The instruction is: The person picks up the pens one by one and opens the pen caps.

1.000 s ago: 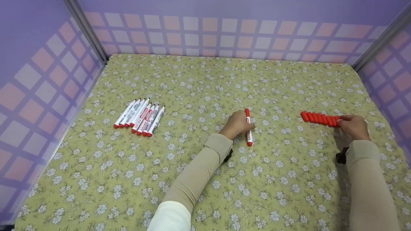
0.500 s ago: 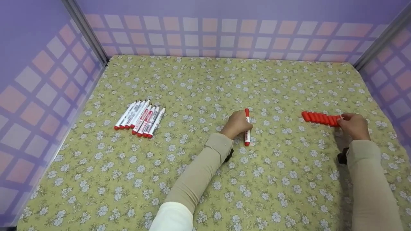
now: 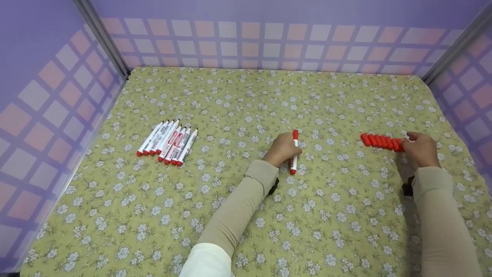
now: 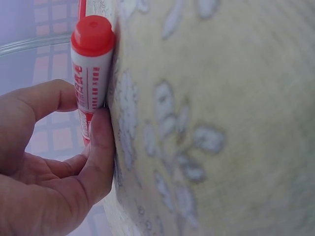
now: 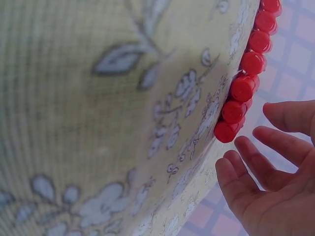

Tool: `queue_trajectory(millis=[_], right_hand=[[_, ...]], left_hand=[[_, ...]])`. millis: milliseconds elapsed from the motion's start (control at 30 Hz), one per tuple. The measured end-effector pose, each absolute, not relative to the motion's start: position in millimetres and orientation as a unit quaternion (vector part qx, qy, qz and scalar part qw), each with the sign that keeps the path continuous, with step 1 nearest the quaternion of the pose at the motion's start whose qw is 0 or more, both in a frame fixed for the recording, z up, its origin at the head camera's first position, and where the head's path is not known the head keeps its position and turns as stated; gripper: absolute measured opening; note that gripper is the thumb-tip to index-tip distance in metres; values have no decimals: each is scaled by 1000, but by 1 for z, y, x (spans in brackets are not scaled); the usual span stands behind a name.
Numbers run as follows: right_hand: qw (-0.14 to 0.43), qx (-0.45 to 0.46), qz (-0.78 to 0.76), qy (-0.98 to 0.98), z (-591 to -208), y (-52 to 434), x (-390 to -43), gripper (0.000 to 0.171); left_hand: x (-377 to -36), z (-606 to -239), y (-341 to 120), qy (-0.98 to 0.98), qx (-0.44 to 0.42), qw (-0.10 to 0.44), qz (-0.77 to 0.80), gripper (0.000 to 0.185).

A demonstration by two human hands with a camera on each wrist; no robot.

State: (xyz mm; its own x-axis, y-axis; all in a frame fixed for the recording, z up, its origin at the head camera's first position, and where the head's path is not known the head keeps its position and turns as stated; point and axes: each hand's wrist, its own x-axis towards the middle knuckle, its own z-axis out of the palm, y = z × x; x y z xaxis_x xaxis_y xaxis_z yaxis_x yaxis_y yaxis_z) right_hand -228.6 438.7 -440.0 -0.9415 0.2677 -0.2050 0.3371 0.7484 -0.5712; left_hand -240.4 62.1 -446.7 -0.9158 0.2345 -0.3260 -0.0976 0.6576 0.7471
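Head view: the left hand [image 3: 282,148] lies on a flowered yellow cloth [image 3: 246,215] with its fingers curled round a red-capped white marker [image 3: 294,152] near the middle of the cloth; the right hand [image 3: 421,149] sits at the near end of a row of red caps [image 3: 381,141], well apart to the right. A group of uncapped markers [image 3: 167,141] lies side by side to the far left, against purple checked walls [image 3: 246,42]. Left wrist view: thumb and forefinger pinch the marker [image 4: 91,78] by its printed barrel, the rounded cap end free and the barrel resting against the cloth [image 4: 221,118]. A likely fault is that the smooth round plastic barrel slips or rolls from so light a pinch. Right wrist view: the hand [image 5: 270,172] is loosely open, fingers [image 5: 246,167] gently bent and holding nothing, their tips just beside the nearest cap [image 5: 228,130]. The caps are glossy short cylinders, touching one another; a careless nudge could probably scatter the row, since the woven cloth [image 5: 98,123] gives little to stop them rolling.
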Motion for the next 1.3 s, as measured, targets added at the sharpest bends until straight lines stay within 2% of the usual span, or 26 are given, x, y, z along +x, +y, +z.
queue_trajectory(millis=[167, 400, 633, 767, 1000, 1300], right_hand=[[40, 146, -313, 938, -439, 433, -228, 56], [23, 110, -305, 946, -434, 419, -231, 53], [24, 62, -303, 951, -425, 398, -237, 53], [33, 27, -306, 951, -418, 384, -239, 54], [48, -19, -304, 951, -407, 358, -237, 56], [29, -99, -309, 945, -396, 327, -232, 49]], left_hand=[[-241, -447, 62, 895, 47, 201, 395, 8], [-240, -450, 63, 901, 55, 189, 386, 12], [-239, -451, 58, 857, 40, 219, 465, 4], [-238, -449, 53, 828, 44, 227, 510, 12], [-237, -448, 47, 794, 18, 248, 555, 13], [-241, -442, 38, 791, 37, 234, 564, 24]])
